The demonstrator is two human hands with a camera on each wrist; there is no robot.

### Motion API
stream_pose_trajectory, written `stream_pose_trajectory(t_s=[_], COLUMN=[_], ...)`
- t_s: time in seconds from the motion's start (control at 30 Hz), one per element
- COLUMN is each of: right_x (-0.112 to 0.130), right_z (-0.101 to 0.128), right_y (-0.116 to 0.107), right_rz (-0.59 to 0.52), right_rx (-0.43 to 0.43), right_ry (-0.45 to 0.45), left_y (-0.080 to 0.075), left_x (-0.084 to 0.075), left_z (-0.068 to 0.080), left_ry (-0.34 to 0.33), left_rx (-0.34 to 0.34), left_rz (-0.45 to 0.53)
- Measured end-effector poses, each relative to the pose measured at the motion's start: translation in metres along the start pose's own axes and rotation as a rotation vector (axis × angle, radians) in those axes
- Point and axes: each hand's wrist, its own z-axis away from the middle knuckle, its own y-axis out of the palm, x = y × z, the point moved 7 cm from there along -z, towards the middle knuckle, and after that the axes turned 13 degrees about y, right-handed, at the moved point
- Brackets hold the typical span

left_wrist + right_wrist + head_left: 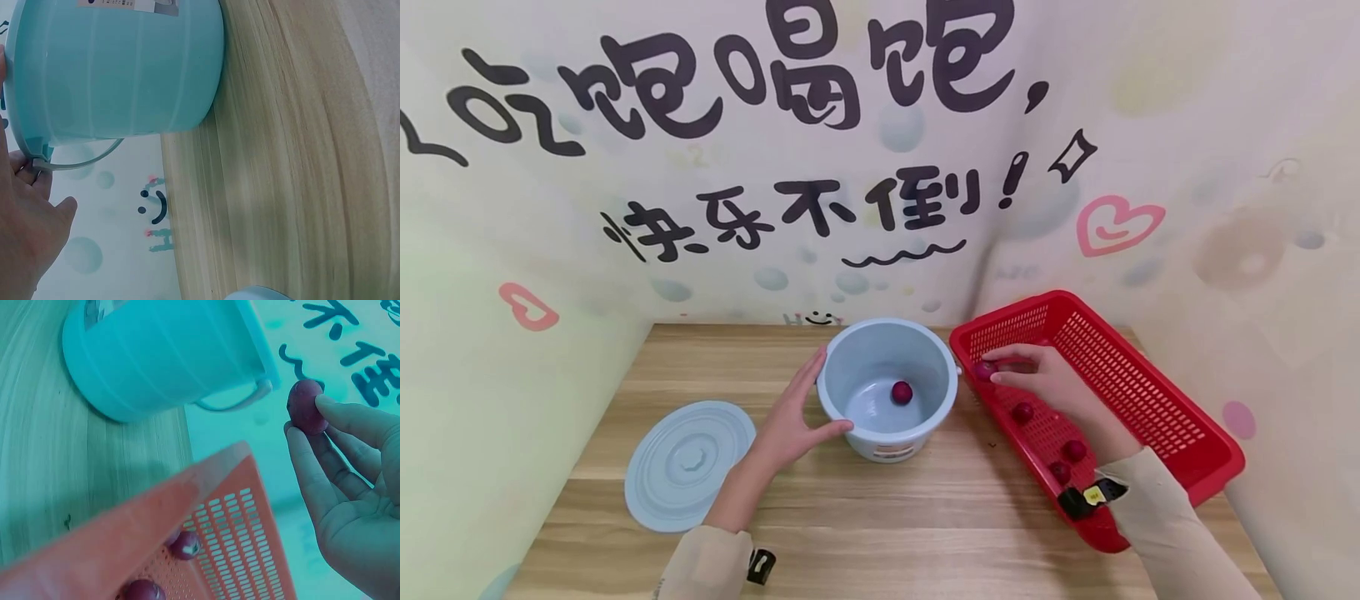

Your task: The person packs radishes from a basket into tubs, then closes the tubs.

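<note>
A light blue bucket (887,387) stands mid-table with one dark red round fruit (902,392) inside. My left hand (793,417) rests against the bucket's left side, fingers straight, thumb along the front wall; the left wrist view shows the bucket wall (119,69) and its handle (75,164). My right hand (1041,379) pinches another red fruit (984,370) between thumb and fingertips above the near-left corner of the red basket (1157,417). The right wrist view shows that fruit (306,407) held at the fingertips, beside the bucket (162,356).
Three more red fruits (1022,412) lie in the red basket, also seen from the right wrist (185,545). The bucket's round blue lid (688,462) lies flat at the left of the wooden table (880,525). Decorated walls close in behind and on both sides.
</note>
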Motion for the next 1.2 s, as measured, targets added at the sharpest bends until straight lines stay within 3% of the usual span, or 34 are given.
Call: stream_pose_trajectory(t_s=[0.57,1.2], right_x=[0.022,0.028], right_z=[0.000,-0.003], right_y=[0.017,0.029], right_rz=[-0.037,-0.090], right_rx=[0.019,0.057], right_ry=[0.019,0.029], left_y=[0.000,0.000], left_x=[0.001,0.003], left_z=[-0.001,-0.001], left_ry=[-0.002,0.006], left_rx=[0.001,0.000], left_rz=[-0.007,-0.014])
